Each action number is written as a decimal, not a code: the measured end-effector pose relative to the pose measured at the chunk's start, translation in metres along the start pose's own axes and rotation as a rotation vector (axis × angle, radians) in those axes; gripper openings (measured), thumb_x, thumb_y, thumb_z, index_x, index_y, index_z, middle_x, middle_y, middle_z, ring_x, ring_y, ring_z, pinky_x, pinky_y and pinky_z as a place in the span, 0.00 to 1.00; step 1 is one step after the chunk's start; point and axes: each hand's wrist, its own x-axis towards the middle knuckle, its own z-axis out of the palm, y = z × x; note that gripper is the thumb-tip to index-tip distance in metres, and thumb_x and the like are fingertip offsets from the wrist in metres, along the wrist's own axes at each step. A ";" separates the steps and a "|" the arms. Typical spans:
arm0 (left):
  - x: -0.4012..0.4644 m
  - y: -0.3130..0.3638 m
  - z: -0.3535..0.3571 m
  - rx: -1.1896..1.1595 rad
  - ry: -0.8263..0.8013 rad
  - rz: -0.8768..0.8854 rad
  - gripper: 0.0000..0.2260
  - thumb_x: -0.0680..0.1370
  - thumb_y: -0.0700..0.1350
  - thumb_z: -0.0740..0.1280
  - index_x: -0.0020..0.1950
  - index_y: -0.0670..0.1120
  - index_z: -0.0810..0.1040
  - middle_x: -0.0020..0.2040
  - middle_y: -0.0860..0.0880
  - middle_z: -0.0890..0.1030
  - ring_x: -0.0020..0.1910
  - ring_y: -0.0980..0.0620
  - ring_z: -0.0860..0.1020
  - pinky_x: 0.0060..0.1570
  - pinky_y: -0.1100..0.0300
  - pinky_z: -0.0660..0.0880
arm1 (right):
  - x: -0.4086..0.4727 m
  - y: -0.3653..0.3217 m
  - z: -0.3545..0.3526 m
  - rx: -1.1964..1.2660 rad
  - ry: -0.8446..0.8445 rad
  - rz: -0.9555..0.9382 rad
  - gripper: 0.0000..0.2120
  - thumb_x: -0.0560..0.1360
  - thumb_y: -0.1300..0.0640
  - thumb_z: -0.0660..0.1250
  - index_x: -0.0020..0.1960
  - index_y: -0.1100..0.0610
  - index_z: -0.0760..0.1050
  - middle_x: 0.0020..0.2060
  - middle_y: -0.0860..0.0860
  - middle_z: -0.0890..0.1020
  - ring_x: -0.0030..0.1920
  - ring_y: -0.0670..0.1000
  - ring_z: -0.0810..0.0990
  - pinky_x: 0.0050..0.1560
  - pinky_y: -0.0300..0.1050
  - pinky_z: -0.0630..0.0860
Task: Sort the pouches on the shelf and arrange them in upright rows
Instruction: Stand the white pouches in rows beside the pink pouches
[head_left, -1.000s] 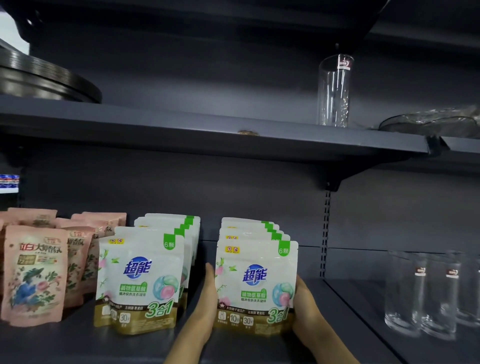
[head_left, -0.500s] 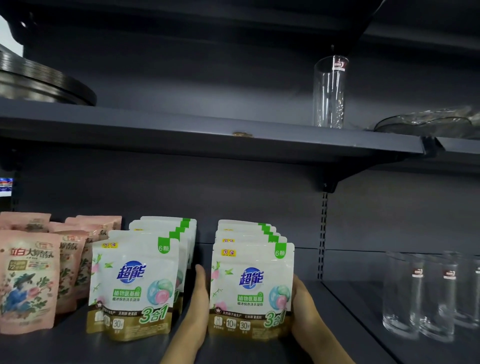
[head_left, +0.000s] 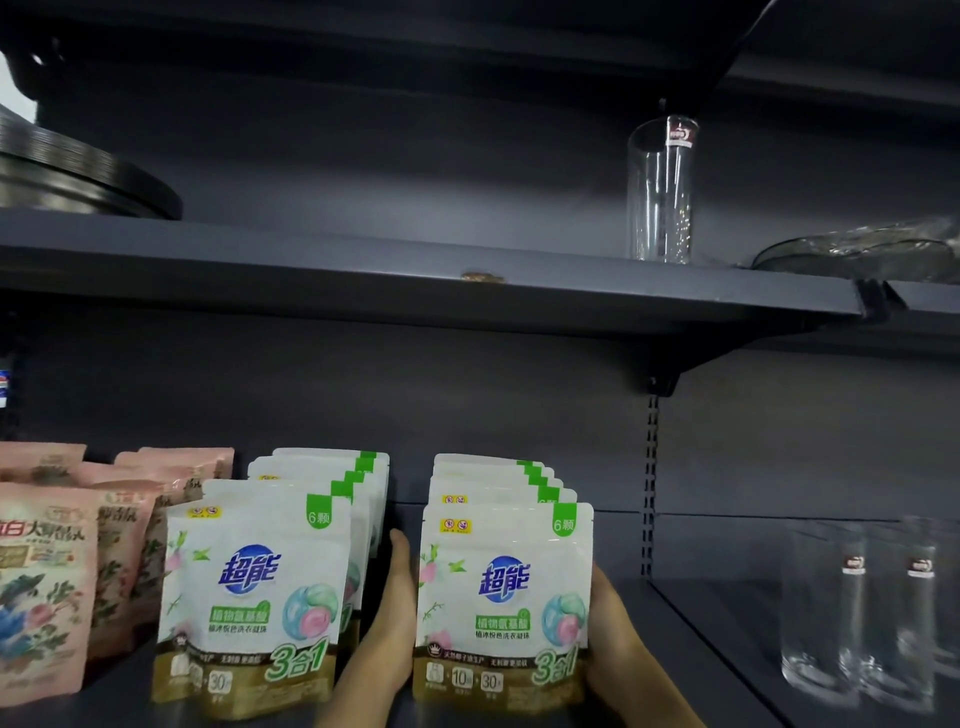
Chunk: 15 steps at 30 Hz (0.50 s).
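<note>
Dark shelf (head_left: 675, 623): hands flank right pouch row (head_left: 504, 597).

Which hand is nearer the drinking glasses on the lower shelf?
Right. The right hand flanks the right pouch row on the side facing the drinking glasses; the left hand is beyond the row.

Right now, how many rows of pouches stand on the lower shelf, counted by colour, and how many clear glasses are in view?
White and green pouch rows: 2
Pink pouch rows: at least 2, cut by the frame edge
Clear glasses: 1 on the upper shelf, at least 2 on the lower shelf
Total: at least 4 rows, 3 glasses
</note>
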 end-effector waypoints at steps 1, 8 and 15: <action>0.000 0.000 0.001 0.005 -0.002 -0.001 0.32 0.76 0.67 0.43 0.46 0.48 0.81 0.38 0.43 0.86 0.35 0.44 0.85 0.48 0.49 0.75 | -0.001 -0.002 0.002 -0.010 0.033 -0.009 0.34 0.57 0.52 0.82 0.57 0.67 0.78 0.50 0.68 0.82 0.51 0.67 0.82 0.46 0.57 0.81; 0.001 0.002 0.000 0.033 -0.035 0.011 0.30 0.76 0.66 0.44 0.49 0.49 0.80 0.39 0.44 0.86 0.36 0.45 0.85 0.45 0.50 0.75 | -0.004 -0.012 0.014 -0.128 0.277 0.077 0.21 0.63 0.48 0.78 0.45 0.65 0.84 0.28 0.54 0.85 0.27 0.50 0.84 0.24 0.42 0.79; -0.003 0.001 0.000 0.055 -0.039 0.017 0.31 0.76 0.66 0.43 0.48 0.49 0.80 0.40 0.44 0.86 0.36 0.45 0.85 0.48 0.49 0.75 | -0.006 -0.010 0.013 -0.118 0.349 0.149 0.23 0.73 0.48 0.68 0.61 0.63 0.77 0.39 0.53 0.86 0.37 0.53 0.85 0.37 0.50 0.81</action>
